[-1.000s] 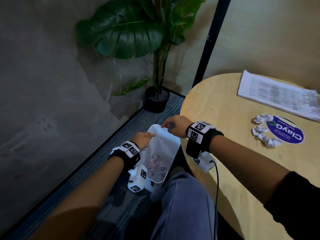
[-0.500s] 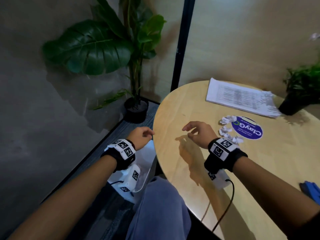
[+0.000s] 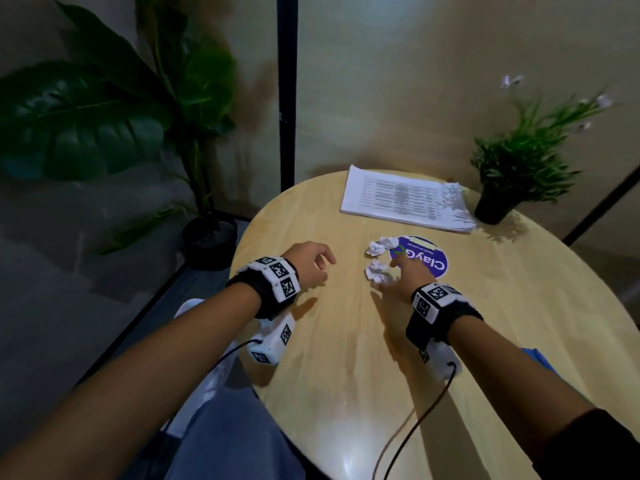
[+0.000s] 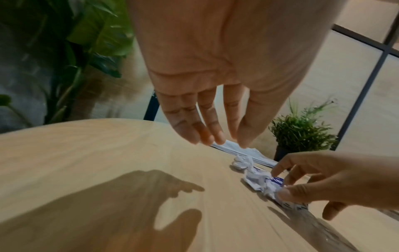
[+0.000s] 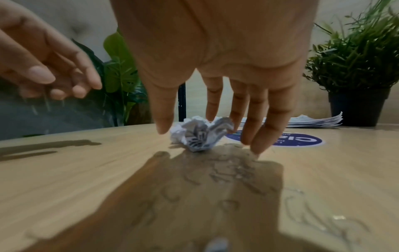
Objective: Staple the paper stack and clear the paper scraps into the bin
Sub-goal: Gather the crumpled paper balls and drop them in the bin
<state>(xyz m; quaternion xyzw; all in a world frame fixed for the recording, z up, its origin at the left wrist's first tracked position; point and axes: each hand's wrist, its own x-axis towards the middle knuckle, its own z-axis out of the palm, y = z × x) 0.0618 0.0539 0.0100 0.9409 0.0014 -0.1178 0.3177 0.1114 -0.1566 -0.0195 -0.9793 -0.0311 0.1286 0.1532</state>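
Observation:
Crumpled paper scraps [image 3: 375,271] lie on the round wooden table [image 3: 329,375], with another scrap [image 3: 381,244] just behind. My right hand [image 3: 394,275] hangs over the near scraps [image 5: 198,134], thumb on one side and straight fingers [image 5: 259,136] on the other, touching the tabletop. In the left wrist view its thumb touches a scrap [image 4: 257,179]. My left hand [image 3: 313,263] hovers empty above the table's left part, fingers [image 4: 205,133] hanging relaxed. The printed paper stack [image 3: 405,199] lies flat at the back. The white bin [image 3: 188,306] on the floor is mostly hidden by my left arm.
A round purple sticker [image 3: 424,259] lies under the scraps' right side. A small potted plant [image 3: 498,202] stands by the stack's right end. A blue object [image 3: 540,358] peeks out behind my right forearm. A large floor plant [image 3: 207,237] stands left of the table.
Both hands left the bin on the floor and came up over the table. The right hand travelled to the scraps and now spans them; the left hand follows, empty.

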